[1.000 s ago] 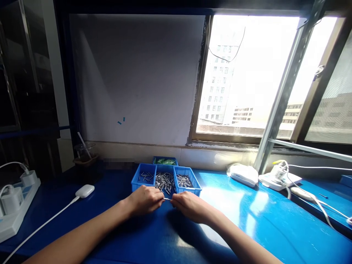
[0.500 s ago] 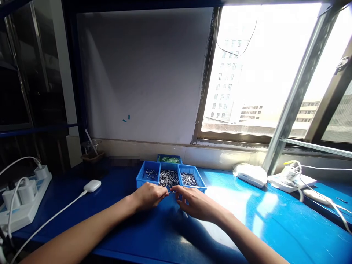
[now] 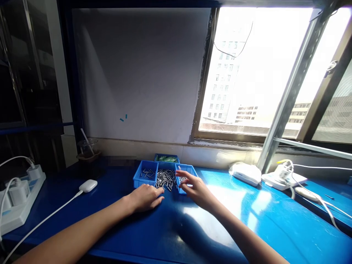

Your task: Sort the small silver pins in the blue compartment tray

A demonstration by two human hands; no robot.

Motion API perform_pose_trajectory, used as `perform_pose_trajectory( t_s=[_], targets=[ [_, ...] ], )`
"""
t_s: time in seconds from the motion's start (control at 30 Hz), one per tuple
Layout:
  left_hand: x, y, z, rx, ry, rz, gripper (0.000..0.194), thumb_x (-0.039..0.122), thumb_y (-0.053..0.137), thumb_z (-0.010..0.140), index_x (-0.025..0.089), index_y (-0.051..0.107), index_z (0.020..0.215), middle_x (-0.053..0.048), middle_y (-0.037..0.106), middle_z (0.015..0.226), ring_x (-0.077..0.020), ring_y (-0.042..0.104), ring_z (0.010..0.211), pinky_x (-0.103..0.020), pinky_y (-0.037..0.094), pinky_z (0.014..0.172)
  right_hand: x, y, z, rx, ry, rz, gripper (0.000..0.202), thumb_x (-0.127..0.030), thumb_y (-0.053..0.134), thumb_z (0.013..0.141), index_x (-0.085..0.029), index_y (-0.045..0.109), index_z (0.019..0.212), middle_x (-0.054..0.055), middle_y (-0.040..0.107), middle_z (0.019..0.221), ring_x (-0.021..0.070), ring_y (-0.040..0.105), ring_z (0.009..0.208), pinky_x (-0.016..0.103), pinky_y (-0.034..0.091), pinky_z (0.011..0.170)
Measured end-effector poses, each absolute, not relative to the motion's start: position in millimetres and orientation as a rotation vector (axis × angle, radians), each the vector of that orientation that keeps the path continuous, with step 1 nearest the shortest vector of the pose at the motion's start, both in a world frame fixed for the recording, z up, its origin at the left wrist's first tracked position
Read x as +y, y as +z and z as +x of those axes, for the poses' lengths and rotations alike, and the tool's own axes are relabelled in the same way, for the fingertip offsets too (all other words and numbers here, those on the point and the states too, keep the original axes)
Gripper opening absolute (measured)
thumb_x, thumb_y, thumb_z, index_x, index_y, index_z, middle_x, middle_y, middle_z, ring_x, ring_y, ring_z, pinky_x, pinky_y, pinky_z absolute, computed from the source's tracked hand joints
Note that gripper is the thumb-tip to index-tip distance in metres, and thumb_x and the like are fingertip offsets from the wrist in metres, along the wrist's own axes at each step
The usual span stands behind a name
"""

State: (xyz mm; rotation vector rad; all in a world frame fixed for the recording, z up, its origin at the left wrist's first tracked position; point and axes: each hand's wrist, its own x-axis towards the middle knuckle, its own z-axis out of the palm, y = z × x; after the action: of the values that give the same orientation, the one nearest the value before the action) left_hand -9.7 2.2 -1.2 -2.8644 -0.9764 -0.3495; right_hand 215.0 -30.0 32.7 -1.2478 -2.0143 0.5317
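My left hand (image 3: 147, 197) rests on the blue tabletop just in front of the left blue bin (image 3: 138, 182). Its thumb and forefinger are apart, and nothing shows between them. Over the front of the right blue bin (image 3: 194, 169) hovers my right hand (image 3: 194, 187), fingers spread and loosely bent, with no held thing visible. A few thin metal pins (image 3: 148, 173) lie in the left bin. Between the two bins is a dense heap of dark and silver metal pins (image 3: 165, 179). My right hand partly hides the small metal parts (image 3: 182, 179) in the right bin.
Behind the heap stands another blue bin with green packets (image 3: 167, 159). A white charger case (image 3: 88, 186) with its cable lies left. Power strips (image 3: 22, 205) sit at far left and right (image 3: 283, 179). A white device (image 3: 245, 173) stands below the window; a drink cup (image 3: 88, 148) is back left.
My hands, close together before at the front of the heap, have parted. The right has moved over the right bin with fingers spread; the left has opened its thumb and forefinger.
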Motion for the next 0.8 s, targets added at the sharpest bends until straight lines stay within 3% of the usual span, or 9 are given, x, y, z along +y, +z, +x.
perform_pose_trajectory(
  t_s=[0.07, 0.1, 0.17, 0.2, 0.3, 0.4, 0.57, 0.7, 0.8],
  targets=[
    [1.9, -1.7, -9.3, -0.964, -0.316, -2.844, 0.016, 0.029, 0.049, 0.092, 0.019, 0.057, 0.101, -0.005, 0.07, 0.082, -0.0215, 0.068, 0.07, -0.025, 0.048, 0.062, -29.1, 31.9, 215.8, -2.006, 0.658, -1.283, 0.059, -0.021, 0.048, 0.082, -0.026, 0.037, 0.14, 0.01, 0.048, 0.137, 0.0132, 0.065, 0.071, 0.025, 0.051, 0.053],
    [1.5, -1.7, -8.9, -0.964, -0.284, -2.824, 0.016, 0.029, 0.049, 0.092, 0.019, 0.057, 0.101, -0.005, 0.07, 0.083, -0.0218, 0.068, 0.07, -0.025, 0.048, 0.062, -29.6, 30.0, 214.9, -2.068, 0.673, -1.292, 0.058, -0.023, 0.049, 0.084, -0.027, 0.038, 0.14, 0.01, 0.049, 0.136, 0.0135, 0.066, 0.07, 0.025, 0.052, 0.053],
    [0.5, -0.9, -7.9, -0.978, -0.235, -2.796, 0.016, 0.029, 0.05, 0.091, 0.018, 0.058, 0.1, -0.006, 0.071, 0.084, -0.0232, 0.068, 0.071, -0.026, 0.048, 0.06, -32.0, 23.4, 210.3, -2.264, 0.553, -1.288, 0.043, -0.023, 0.048, 0.085, -0.023, 0.054, 0.128, 0.009, 0.062, 0.122, 0.018, 0.067, 0.078, 0.029, 0.054, 0.066],
    [-0.2, -0.1, -7.4, -0.987, -0.211, -2.785, 0.016, 0.029, 0.049, 0.091, 0.018, 0.058, 0.099, -0.007, 0.071, 0.084, -0.024, 0.069, 0.071, -0.026, 0.048, 0.059, -33.5, 19.1, 207.1, -2.359, 0.411, -1.258, 0.037, -0.022, 0.05, 0.085, -0.021, 0.061, 0.12, 0.009, 0.065, 0.117, 0.0226, 0.065, 0.093, 0.033, 0.052, 0.08],
    [-2.3, 2.5, -6.2, -1.003, -0.169, -2.775, 0.015, 0.028, 0.049, 0.091, 0.018, 0.059, 0.095, -0.007, 0.071, 0.083, -0.0255, 0.069, 0.072, -0.027, 0.048, 0.058, -38.0, 7.1, 197.6, -2.517, 0.227, -1.303, 0.037, -0.025, 0.051, 0.086, -0.02, 0.062, 0.12, 0.013, 0.056, 0.131, 0.029, 0.058, 0.11, 0.04, 0.044, 0.095],
    [-3.8, 4.3, -5.5, -1.011, -0.163, -2.781, 0.015, 0.027, 0.048, 0.091, 0.018, 0.06, 0.092, -0.008, 0.071, 0.083, -0.0263, 0.069, 0.072, -0.028, 0.049, 0.059, -40.3, 2.0, 192.3, -2.564, 0.183, -1.42, 0.037, -0.03, 0.048, 0.088, -0.02, 0.061, 0.121, 0.014, 0.047, 0.139, 0.0307, 0.059, 0.11, 0.042, 0.046, 0.094],
    [-3.3, 3.6, -5.3, -1.01, -0.169, -2.789, 0.015, 0.025, 0.047, 0.091, 0.017, 0.06, 0.092, -0.008, 0.071, 0.082, -0.0278, 0.069, 0.072, -0.03, 0.05, 0.059, -41.8, 7.4, 191.2, -2.588, 0.144, -1.469, 0.037, -0.033, 0.045, 0.09, -0.019, 0.061, 0.12, 0.015, 0.049, 0.136, 0.0304, 0.061, 0.106, 0.04, 0.048, 0.089],
    [-2.8, 2.5, -5.3, -1.004, -0.176, -2.789, 0.017, 0.018, 0.045, 0.09, 0.017, 0.06, 0.096, -0.008, 0.071, 0.084, -0.027, 0.069, 0.073, -0.03, 0.05, 0.06, -44.9, 11.9, 190.7, -2.606, 0.097, -1.474, 0.033, -0.031, 0.046, 0.09, -0.018, 0.065, 0.113, 0.013, 0.062, 0.12, 0.0279, 0.065, 0.096, 0.033, 0.051, 0.082],
    [-3.2, 2.2, -4.9, -1.018, -0.15, -2.783, 0.017, 0.021, 0.045, 0.09, 0.017, 0.06, 0.096, -0.009, 0.071, 0.084, -0.0272, 0.069, 0.073, -0.03, 0.05, 0.06, -45.0, 10.1, 190.0, -2.602, 0.044, -1.474, 0.034, -0.03, 0.046, 0.089, -0.018, 0.064, 0.116, 0.013, 0.057, 0.128, 0.0282, 0.066, 0.095, 0.034, 0.051, 0.081]
  ],
)
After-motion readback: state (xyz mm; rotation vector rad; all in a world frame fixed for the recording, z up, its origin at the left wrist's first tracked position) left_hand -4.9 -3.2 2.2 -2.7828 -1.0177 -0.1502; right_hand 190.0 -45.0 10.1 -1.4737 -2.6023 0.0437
